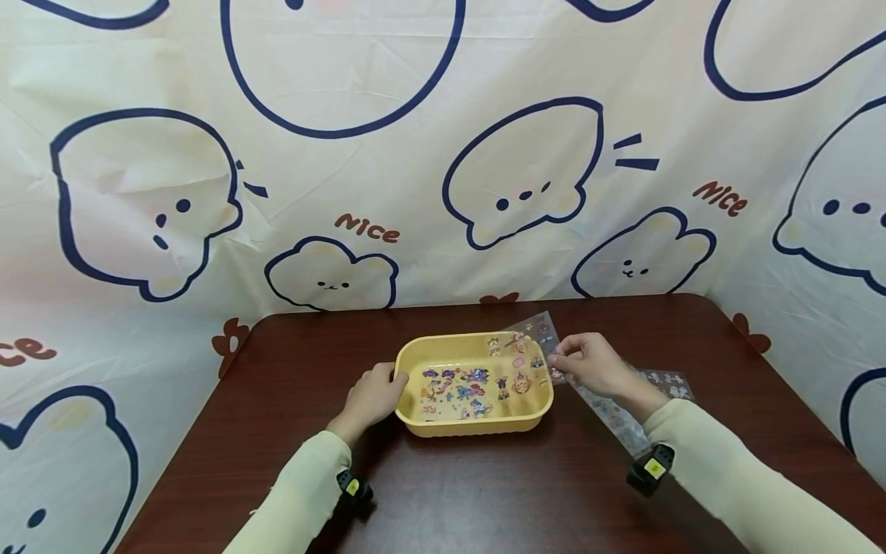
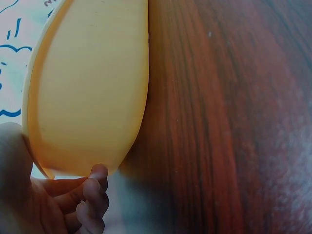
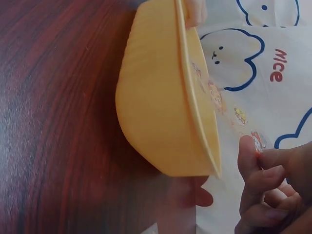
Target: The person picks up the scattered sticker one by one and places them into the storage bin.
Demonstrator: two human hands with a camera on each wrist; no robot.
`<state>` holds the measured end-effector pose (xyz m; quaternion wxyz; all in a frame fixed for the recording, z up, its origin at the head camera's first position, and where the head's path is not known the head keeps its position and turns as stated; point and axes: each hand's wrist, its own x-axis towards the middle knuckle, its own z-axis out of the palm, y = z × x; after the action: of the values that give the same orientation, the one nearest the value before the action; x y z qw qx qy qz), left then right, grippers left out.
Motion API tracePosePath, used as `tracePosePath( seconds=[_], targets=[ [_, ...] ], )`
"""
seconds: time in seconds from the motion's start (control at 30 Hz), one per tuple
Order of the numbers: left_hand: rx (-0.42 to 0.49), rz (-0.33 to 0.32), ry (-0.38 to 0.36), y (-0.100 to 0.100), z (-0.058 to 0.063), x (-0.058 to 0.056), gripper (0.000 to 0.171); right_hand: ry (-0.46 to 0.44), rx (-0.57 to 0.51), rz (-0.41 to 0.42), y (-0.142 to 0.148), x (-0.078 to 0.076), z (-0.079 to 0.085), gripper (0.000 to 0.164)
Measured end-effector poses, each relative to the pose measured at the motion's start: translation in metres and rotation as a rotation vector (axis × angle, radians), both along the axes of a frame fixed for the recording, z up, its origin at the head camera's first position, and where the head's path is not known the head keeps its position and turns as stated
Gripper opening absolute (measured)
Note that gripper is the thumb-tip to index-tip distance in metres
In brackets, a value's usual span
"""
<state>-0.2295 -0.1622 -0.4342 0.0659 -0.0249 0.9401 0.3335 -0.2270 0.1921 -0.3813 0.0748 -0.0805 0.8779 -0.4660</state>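
A yellow plastic basin (image 1: 477,428) sits on the dark wooden table. My left hand (image 1: 374,396) grips its left end, thumb over the rim and fingers curled beneath the lip, as the left wrist view also shows. Thumb and forefinger of my right hand (image 1: 595,365) pinch the edge of a clear sticker sheet (image 3: 240,116) beside the basin's right end. That sheet, printed with small colourful cartoon figures, reaches over the rim into the basin. More colourful cartoon stickers (image 1: 474,390) show over the basin's floor.
Another clear sheet with small prints (image 1: 542,329) lies behind the basin's right corner. Further transparent sheets (image 1: 616,419) lie on the table (image 1: 477,500) under my right forearm. A white cloth with cartoon drawings (image 1: 415,177) hangs behind the table and along its sides.
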Motion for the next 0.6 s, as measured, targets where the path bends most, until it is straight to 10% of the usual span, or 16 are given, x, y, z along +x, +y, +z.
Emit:
tracePosePath(
  seconds=[0.6],
  targets=[
    [0.006,-0.003,-0.002,0.000,0.000,0.001,0.037,-0.024,0.009,0.024,-0.033,-0.004,-0.013,0.012]
  ],
)
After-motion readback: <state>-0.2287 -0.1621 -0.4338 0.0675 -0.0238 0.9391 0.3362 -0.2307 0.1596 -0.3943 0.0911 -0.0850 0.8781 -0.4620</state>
